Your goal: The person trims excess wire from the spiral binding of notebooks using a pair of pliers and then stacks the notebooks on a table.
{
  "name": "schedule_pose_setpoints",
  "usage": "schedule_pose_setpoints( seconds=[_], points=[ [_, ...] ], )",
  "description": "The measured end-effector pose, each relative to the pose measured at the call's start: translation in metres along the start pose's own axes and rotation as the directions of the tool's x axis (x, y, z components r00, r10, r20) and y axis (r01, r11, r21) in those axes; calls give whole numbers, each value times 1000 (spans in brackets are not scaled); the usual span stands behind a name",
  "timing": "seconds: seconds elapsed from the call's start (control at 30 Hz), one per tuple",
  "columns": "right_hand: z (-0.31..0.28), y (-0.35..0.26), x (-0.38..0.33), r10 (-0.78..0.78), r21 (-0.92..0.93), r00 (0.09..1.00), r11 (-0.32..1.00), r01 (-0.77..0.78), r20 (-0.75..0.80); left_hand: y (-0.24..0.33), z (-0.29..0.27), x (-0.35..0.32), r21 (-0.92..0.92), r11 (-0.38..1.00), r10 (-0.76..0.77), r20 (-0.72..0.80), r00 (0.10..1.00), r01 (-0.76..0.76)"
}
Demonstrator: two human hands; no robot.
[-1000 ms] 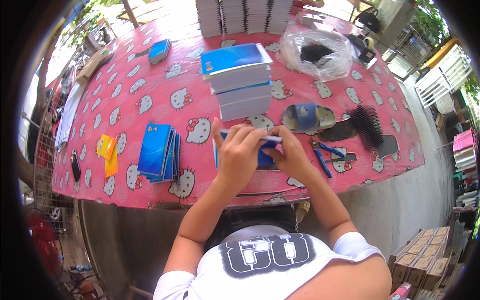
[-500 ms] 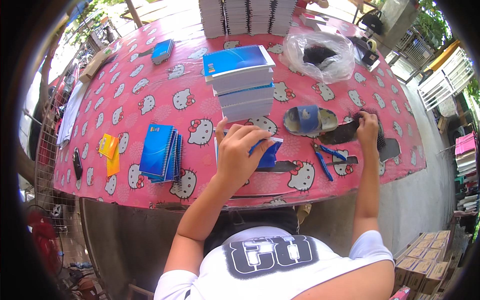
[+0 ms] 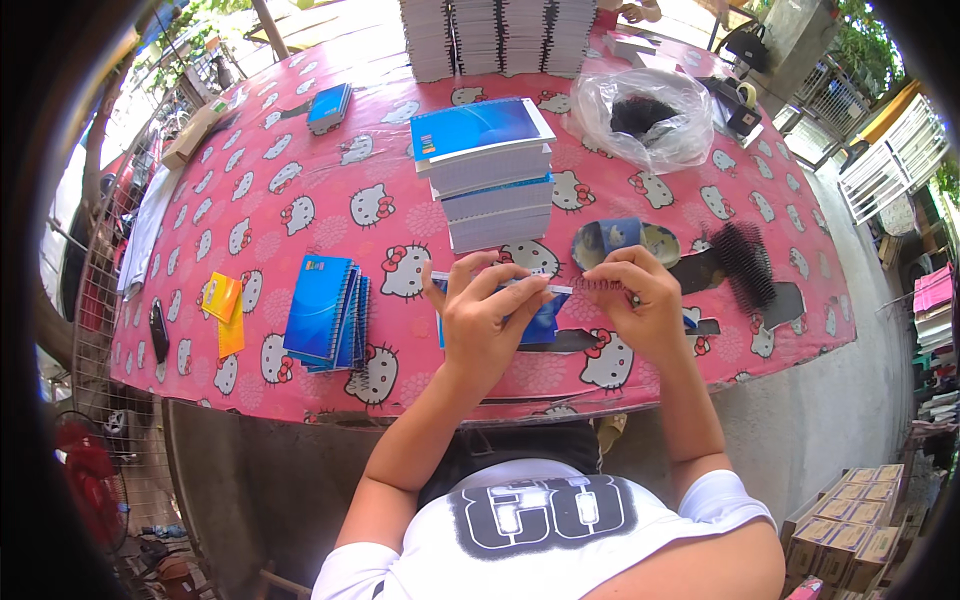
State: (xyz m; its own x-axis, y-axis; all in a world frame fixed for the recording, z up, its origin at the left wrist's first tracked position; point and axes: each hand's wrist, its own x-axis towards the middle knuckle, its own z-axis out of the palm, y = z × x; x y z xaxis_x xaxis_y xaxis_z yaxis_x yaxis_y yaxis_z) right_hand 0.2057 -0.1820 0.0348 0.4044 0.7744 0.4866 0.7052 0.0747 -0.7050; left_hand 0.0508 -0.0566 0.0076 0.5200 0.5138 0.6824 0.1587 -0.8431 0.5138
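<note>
My left hand (image 3: 478,310) grips a blue-covered notebook (image 3: 541,326) by its page edge, in front of a tall stack of blue-covered notebooks (image 3: 497,215). Close beside it, my right hand (image 3: 642,298) pinches a thin dark spiral binding coil (image 3: 602,285), its end near the notebook's edge. Much of the notebook is hidden under my left hand. A pile of black binding coils (image 3: 743,265) lies to the right. Pliers with blue handles (image 3: 691,318) are mostly covered by my right hand. Spiral-bound blue notebooks (image 3: 320,308) are piled at left.
A blue slide sandal (image 3: 622,237) lies just beyond my right hand. Small yellow and orange notebooks (image 3: 229,312) lie at the left. Farther back are a clear plastic bag with black coils (image 3: 646,140), a small blue stack (image 3: 330,107) and tall rows of bound books (image 3: 490,40).
My right hand has moved from the black coil pile leftward to the notebook, now with a coil in its fingers. My left hand stays at the notebook.
</note>
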Motion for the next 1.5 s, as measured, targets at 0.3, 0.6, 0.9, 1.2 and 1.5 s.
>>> schedule_pose_setpoints(
  seconds=[0.3,0.6,0.9,1.2,1.5],
  points=[
    [5,11,9,-8,93,996,996,0,88,-3,2,2,-51,999,19,-6,1000,-19],
    [-2,16,13,-80,127,970,991,51,230,-1,2,2,-36,999,-3,-4,1000,3],
    [11,-13,11,-150,-120,985,980,160,85,3,-5,1,11,998,-60,8,998,60],
    [16,-9,9,-156,-253,964,944,210,217,-6,-3,-3,-20,999,-30,0,1000,30],
    [-68,145,4,245,-689,954,722,-62,171,-4,-14,3,-79,997,-3,146,989,14]
  ],
)
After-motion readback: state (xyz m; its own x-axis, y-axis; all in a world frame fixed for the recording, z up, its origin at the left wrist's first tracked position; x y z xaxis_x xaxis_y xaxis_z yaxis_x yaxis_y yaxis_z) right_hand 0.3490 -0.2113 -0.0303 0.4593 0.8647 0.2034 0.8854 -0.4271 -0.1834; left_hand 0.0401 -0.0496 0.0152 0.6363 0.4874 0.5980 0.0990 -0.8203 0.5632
